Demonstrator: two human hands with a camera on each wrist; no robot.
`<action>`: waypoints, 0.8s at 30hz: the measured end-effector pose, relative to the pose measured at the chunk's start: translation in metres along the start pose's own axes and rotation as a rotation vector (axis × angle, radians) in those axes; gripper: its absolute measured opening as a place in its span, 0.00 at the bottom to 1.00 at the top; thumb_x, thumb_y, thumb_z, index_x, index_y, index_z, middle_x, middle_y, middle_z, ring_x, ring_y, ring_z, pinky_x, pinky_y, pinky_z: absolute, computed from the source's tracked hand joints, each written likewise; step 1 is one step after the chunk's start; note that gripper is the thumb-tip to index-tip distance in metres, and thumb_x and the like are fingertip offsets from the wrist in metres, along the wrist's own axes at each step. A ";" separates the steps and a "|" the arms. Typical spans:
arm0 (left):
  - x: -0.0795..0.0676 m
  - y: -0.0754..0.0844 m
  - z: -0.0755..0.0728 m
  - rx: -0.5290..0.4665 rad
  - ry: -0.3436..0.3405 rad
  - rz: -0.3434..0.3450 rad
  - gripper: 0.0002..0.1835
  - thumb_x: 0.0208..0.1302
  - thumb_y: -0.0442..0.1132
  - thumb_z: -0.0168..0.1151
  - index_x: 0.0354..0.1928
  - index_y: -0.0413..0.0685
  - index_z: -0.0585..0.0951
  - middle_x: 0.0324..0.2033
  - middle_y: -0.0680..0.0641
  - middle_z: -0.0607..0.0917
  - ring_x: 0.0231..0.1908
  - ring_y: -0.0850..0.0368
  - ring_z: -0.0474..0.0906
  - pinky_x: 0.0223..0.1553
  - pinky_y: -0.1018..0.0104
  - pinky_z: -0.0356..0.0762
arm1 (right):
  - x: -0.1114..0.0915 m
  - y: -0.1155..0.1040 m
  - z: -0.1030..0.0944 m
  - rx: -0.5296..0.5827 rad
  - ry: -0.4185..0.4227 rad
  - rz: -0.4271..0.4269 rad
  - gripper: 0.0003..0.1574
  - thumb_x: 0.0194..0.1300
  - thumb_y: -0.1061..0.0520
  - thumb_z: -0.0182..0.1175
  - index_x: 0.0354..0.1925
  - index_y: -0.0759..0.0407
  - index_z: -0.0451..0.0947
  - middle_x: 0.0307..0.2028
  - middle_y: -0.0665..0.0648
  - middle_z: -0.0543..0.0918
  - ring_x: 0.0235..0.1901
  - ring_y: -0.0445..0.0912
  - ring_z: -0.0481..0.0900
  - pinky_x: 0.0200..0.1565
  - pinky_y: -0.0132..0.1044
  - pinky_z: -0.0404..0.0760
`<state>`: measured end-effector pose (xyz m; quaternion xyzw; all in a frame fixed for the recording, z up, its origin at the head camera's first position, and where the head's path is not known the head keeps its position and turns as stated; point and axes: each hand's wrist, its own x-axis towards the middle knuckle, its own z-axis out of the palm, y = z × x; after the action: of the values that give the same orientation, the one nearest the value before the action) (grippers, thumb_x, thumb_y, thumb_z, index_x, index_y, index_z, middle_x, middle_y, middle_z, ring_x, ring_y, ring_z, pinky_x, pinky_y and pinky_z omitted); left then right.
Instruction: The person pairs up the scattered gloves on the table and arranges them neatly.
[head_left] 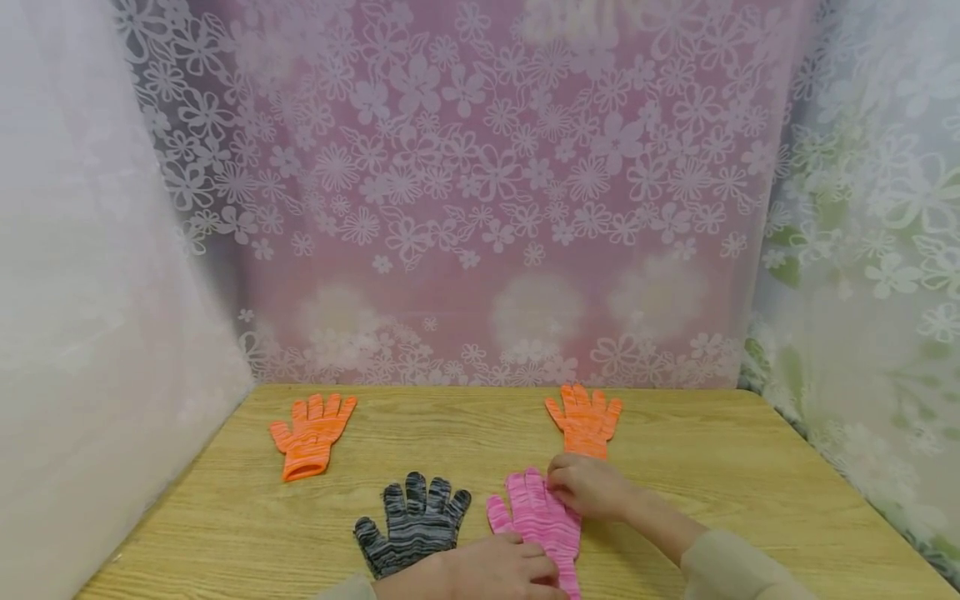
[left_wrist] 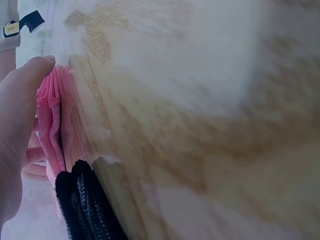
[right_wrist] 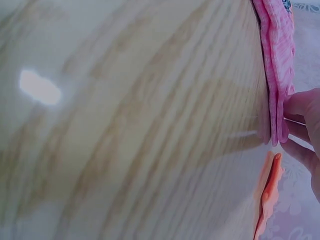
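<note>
The pink knit glove (head_left: 546, 518) lies flat, its long axis pointing away from the person (just right of the grey-black knit glove (head_left: 422, 525)). The left hand (head_left: 487, 571), fingers loose, is nearer its cuff; the right hand (head_left: 592, 487), fingers relaxed, touches its fingertip end.

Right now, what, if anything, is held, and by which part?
Cannot be told: the right hand touches the pink glove at its finger end, left hand near its cuff.

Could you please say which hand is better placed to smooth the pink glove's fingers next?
Probably the right hand: it touches the pink glove at its fingers, while the left hand lies nearer the cuff.
</note>
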<state>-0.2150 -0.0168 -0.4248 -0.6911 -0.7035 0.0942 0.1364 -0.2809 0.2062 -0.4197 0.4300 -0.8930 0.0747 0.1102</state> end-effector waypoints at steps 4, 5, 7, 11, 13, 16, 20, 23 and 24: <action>0.000 0.000 -0.001 -0.004 -0.003 0.004 0.18 0.68 0.53 0.47 0.57 0.63 0.75 0.48 0.60 0.73 0.46 0.69 0.66 0.38 0.82 0.60 | 0.001 0.000 0.003 -0.043 0.001 -0.027 0.03 0.56 0.63 0.62 0.30 0.55 0.80 0.33 0.48 0.77 0.34 0.41 0.77 0.37 0.32 0.76; 0.000 0.000 -0.001 -0.004 -0.005 0.004 0.18 0.68 0.53 0.47 0.57 0.63 0.74 0.48 0.60 0.73 0.47 0.69 0.66 0.38 0.82 0.60 | 0.002 0.000 0.003 -0.056 -0.001 -0.034 0.03 0.56 0.63 0.62 0.30 0.55 0.80 0.32 0.48 0.77 0.33 0.40 0.76 0.37 0.31 0.76; 0.000 0.000 -0.002 -0.007 -0.004 0.004 0.18 0.68 0.53 0.48 0.57 0.63 0.74 0.48 0.60 0.73 0.47 0.69 0.66 0.39 0.82 0.60 | 0.002 0.001 0.004 -0.071 -0.002 -0.040 0.04 0.56 0.63 0.61 0.31 0.55 0.79 0.32 0.48 0.77 0.33 0.40 0.76 0.37 0.31 0.75; 0.000 0.001 -0.002 -0.035 0.010 0.001 0.18 0.67 0.53 0.49 0.57 0.62 0.75 0.48 0.60 0.74 0.46 0.69 0.66 0.39 0.82 0.59 | -0.001 0.003 -0.001 0.008 0.009 0.006 0.08 0.53 0.68 0.60 0.30 0.56 0.79 0.31 0.48 0.77 0.33 0.41 0.75 0.35 0.32 0.75; 0.000 0.001 -0.002 -0.049 0.016 0.002 0.18 0.67 0.53 0.49 0.56 0.62 0.75 0.48 0.59 0.74 0.46 0.69 0.67 0.39 0.82 0.59 | -0.004 0.005 -0.004 0.036 0.024 0.046 0.09 0.51 0.69 0.60 0.29 0.57 0.79 0.30 0.48 0.77 0.32 0.41 0.75 0.34 0.33 0.75; 0.000 0.001 -0.002 -0.056 0.006 0.002 0.18 0.67 0.53 0.49 0.57 0.62 0.75 0.48 0.59 0.74 0.47 0.69 0.67 0.40 0.82 0.60 | -0.009 0.008 -0.009 0.041 0.028 0.087 0.09 0.50 0.69 0.61 0.28 0.56 0.79 0.29 0.47 0.77 0.30 0.40 0.76 0.31 0.32 0.75; 0.000 0.000 -0.003 -0.026 -0.011 0.000 0.19 0.67 0.53 0.48 0.57 0.63 0.74 0.49 0.60 0.73 0.47 0.69 0.66 0.39 0.81 0.60 | -0.013 0.010 -0.012 0.024 0.003 0.084 0.07 0.51 0.65 0.63 0.28 0.54 0.79 0.27 0.46 0.76 0.27 0.38 0.75 0.28 0.32 0.74; 0.000 0.000 -0.003 -0.004 -0.015 -0.001 0.18 0.67 0.53 0.48 0.57 0.64 0.74 0.48 0.60 0.73 0.47 0.69 0.66 0.38 0.81 0.59 | -0.014 0.010 -0.011 0.009 -0.009 0.075 0.06 0.52 0.64 0.63 0.28 0.52 0.80 0.27 0.45 0.76 0.27 0.36 0.74 0.28 0.31 0.73; 0.000 0.000 -0.003 0.000 -0.015 0.000 0.18 0.67 0.53 0.48 0.57 0.64 0.74 0.48 0.60 0.73 0.47 0.69 0.66 0.38 0.81 0.59 | -0.014 0.009 -0.011 0.001 -0.009 0.075 0.07 0.53 0.64 0.63 0.28 0.52 0.80 0.27 0.44 0.76 0.27 0.36 0.73 0.28 0.31 0.73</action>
<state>-0.2137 -0.0166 -0.4217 -0.6904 -0.7044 0.0994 0.1314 -0.2783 0.2252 -0.4135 0.3966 -0.9089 0.0771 0.1032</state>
